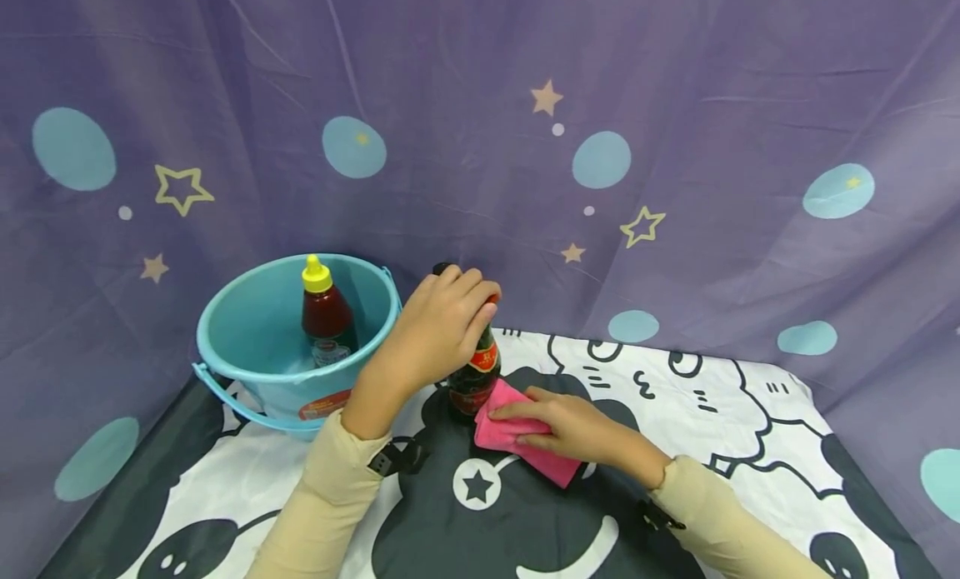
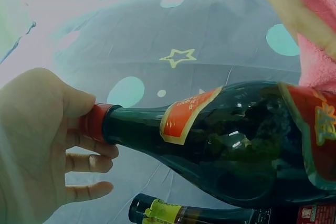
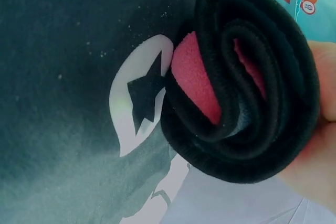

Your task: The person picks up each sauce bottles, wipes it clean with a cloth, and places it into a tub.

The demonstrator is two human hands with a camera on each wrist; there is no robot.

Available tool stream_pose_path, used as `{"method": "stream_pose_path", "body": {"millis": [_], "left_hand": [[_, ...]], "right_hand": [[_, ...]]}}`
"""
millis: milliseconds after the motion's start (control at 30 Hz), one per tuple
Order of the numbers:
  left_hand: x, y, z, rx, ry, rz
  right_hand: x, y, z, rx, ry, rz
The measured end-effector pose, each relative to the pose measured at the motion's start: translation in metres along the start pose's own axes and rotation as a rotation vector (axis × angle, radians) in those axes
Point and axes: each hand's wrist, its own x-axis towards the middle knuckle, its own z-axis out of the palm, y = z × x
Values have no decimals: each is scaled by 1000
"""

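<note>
My left hand [image 1: 438, 321] grips a dark glass bottle [image 2: 220, 140] by its red cap [image 2: 95, 123], thumb and forefinger around it. The bottle stands upright on the patterned cloth cover and has red and gold labels. Against the lower part of this bottle, my right hand [image 1: 566, 425] holds a folded pink cleaning cloth [image 1: 517, 437]. In the right wrist view the cloth's rolled dark edge [image 3: 294, 103] fills much of the picture. A second dark bottle [image 2: 210, 214] is just beside the first; most of it is hidden in the head view.
Left of the bottles stands a light blue bucket [image 1: 247, 354] with its handle down. Inside it is a dark red squeeze bottle [image 1: 326, 316] with a yellow cap. A purple curtain [image 1: 480, 146] hangs behind, and a black-and-white printed cover [image 1: 555, 521] lies under everything.
</note>
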Motion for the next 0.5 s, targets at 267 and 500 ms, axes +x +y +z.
{"method": "stream_pose_path", "body": {"millis": [267, 500], "left_hand": [[-3, 1, 1, 24, -8, -5], [0, -3, 1, -6, 15, 10]], "right_hand": [[1, -4, 2, -8, -60, 49], [4, -7, -9, -53, -81, 21]]}}
